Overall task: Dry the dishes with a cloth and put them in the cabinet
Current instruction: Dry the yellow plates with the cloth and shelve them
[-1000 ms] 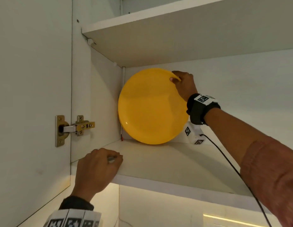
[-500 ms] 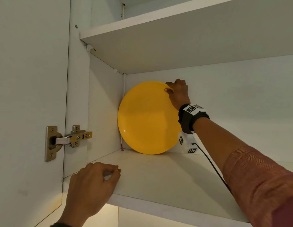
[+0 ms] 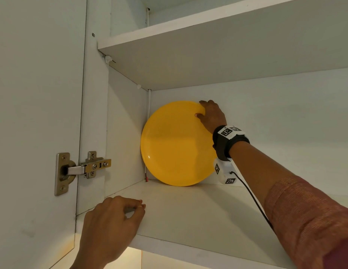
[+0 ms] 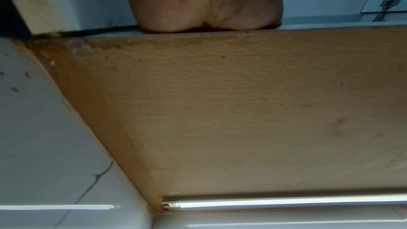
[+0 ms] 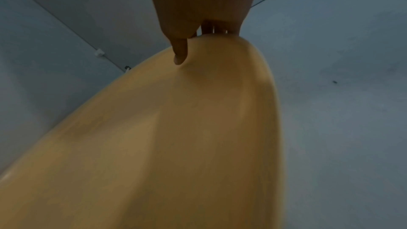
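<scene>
The plate (image 3: 177, 144) now stands up straighter on its edge, deeper in the back corner of the shelf (image 3: 198, 216). The right hand (image 3: 212, 117) goes back with it. The left hand (image 3: 111, 228) slides a bit right along the shelf's front edge.

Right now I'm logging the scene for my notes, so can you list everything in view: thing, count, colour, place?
plate: one, yellow, standing on edge at the back left corner of the lower shelf
lower shelf: one, white, under the plate
upper shelf: one, white, above the plate
cabinet door: one, white, open at left
hinge: one, metal, between door and cabinet side
light strip: one, white, under the cabinet
wrist camera: one, white with black markers, on the right wrist
left hand: resting on the lower shelf's front edge
right hand: grip on the plate's upper right rim
</scene>
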`<state>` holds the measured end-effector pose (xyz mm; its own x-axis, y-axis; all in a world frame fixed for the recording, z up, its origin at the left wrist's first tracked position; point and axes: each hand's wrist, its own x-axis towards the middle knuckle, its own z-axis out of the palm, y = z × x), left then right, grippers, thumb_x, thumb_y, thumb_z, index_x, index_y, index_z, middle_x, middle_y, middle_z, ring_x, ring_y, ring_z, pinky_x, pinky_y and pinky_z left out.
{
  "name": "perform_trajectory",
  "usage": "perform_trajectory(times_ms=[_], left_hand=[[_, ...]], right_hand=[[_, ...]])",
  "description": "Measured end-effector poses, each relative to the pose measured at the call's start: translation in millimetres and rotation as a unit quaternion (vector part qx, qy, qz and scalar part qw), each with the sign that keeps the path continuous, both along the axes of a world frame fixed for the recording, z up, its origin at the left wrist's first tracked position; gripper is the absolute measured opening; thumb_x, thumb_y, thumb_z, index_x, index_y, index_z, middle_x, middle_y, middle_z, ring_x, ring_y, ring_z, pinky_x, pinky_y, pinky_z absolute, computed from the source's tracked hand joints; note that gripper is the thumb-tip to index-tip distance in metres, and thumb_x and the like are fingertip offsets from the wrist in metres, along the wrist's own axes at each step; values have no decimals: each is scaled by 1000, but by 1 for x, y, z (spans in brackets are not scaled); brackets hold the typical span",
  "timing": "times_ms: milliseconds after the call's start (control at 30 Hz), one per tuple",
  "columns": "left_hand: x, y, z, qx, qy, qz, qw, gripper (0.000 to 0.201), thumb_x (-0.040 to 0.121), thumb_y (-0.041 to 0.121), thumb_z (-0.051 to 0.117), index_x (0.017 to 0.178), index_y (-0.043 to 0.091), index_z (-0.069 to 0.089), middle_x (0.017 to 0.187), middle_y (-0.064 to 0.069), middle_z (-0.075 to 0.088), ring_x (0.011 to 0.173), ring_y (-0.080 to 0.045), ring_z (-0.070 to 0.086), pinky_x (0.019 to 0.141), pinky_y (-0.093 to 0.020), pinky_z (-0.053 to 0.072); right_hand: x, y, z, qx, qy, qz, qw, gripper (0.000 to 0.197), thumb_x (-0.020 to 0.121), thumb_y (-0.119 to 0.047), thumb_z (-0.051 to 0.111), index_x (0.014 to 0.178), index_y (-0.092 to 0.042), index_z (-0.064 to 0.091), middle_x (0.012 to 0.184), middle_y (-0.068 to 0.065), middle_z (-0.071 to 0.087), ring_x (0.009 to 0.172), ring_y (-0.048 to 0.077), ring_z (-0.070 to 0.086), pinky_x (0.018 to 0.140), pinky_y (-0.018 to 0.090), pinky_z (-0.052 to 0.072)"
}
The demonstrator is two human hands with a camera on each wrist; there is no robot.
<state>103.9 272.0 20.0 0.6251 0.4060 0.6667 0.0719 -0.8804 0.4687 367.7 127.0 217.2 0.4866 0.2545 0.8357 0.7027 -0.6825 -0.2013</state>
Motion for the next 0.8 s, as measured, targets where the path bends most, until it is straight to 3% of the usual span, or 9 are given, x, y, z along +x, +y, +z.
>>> perform_trajectory(times_ms=[100, 267, 400, 533, 667, 733, 800], left_hand=[[-1, -1, 2, 6, 7, 1, 1000, 26, 88, 51, 45, 98, 42, 68, 111, 20, 64, 105, -7, 58, 86, -25, 44], [-1, 0, 1, 9, 10, 4, 1000, 18, 89, 43, 52, 98, 43, 67, 112, 18, 65, 105, -8, 58, 86, -27, 45], [1, 2, 0, 8, 1, -5, 1000, 20, 89, 40, 53, 101, 37, 69, 109, 15, 67, 99, -8, 60, 82, -24, 46], [1, 5, -1, 21, -2, -14, 1000, 23, 90, 36, 54, 105, 29, 70, 107, 9, 69, 86, -8, 58, 74, -24, 46], [1, 5, 2, 49, 22, -7, 999, 24, 92, 35, 51, 105, 27, 70, 103, 1, 70, 86, -18, 62, 73, -26, 46], [-2, 3, 5, 45, 58, -10, 997, 25, 94, 32, 49, 105, 24, 69, 102, -3, 69, 87, -22, 61, 75, -27, 46], [-8, -6, 4, 11, 53, -42, 998, 22, 93, 25, 52, 100, 18, 71, 102, -8, 69, 88, -25, 61, 75, -29, 45]], right_hand=[[-6, -3, 1, -36, -9, -33, 999, 59, 95, -30, 49, 145, -9, 24, 144, 17, 31, 131, 32, 31, 102, 42, 32], [-25, -13, 4, -103, 20, -79, 991, 80, 89, -35, 58, 149, -16, 9, 148, 19, 21, 131, 37, 31, 102, 46, 33], [-51, -20, 2, -133, 20, -99, 986, 91, 85, -39, 63, 149, -17, 2, 151, 19, 13, 134, 40, 25, 104, 50, 30], [-94, -40, 0, -199, 18, -89, 976, 79, 86, -34, 63, 146, -9, 19, 146, 19, 23, 133, 35, 26, 103, 47, 33], [-152, -75, -12, -258, 128, -33, 957, 68, 89, -30, 61, 143, -5, 29, 146, 13, 32, 132, 28, 34, 103, 33, 32], [-187, -97, -22, -263, 164, -4, 951, 58, 86, -30, 65, 133, -2, 45, 122, 12, 53, 108, 25, 53, 85, 30, 44], [-225, -124, -37, -265, 200, 21, 943, 45, 85, -29, 66, 118, 0, 58, 94, 9, 63, 84, 22, 62, 69, 29, 51]])
